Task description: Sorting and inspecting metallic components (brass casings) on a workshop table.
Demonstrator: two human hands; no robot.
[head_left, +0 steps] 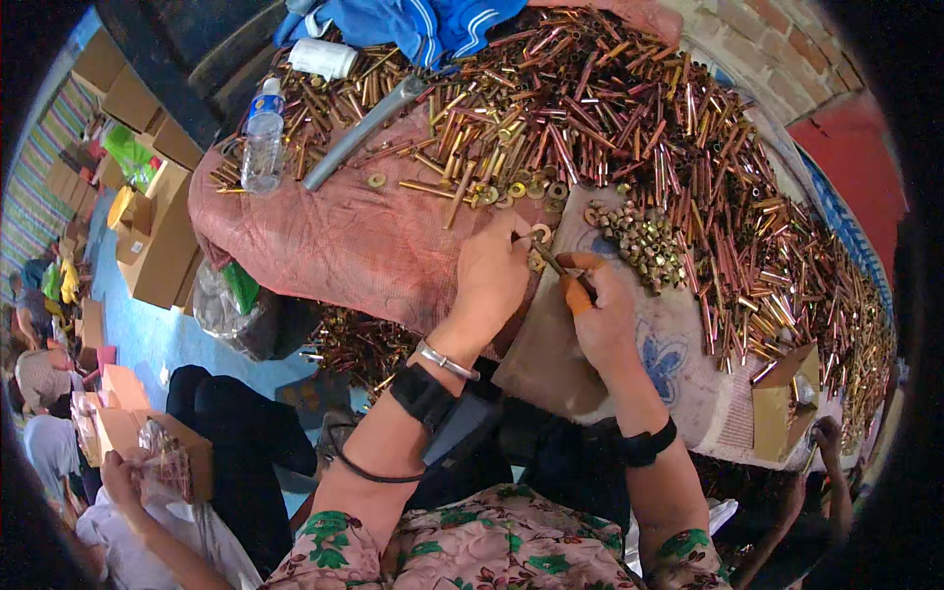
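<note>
Above the cloth-covered work surface, my two hands meet at a short, slim metal bolt (551, 259). My right hand (602, 307) is closed, its thumb and fingers pinching the bolt's near end; the fingertips look stained orange. At the bolt's far end, my left hand (487, 265) is closed in a pinch beside a small round washer (541, 233). Its fingers hide whether they grip the washer or the bolt. Loose washers (516, 190) lie just beyond my left hand. A heap of small metal nuts (644, 241) sits to the right, past my right hand.
A large pile of brassy metal tubes (610, 98) covers the far and right sides. A grey pipe (364, 131), a plastic bottle (264, 138) and a white roll (323, 59) lie far left. An opened carton (782, 403) stands at right. Other people work at both sides.
</note>
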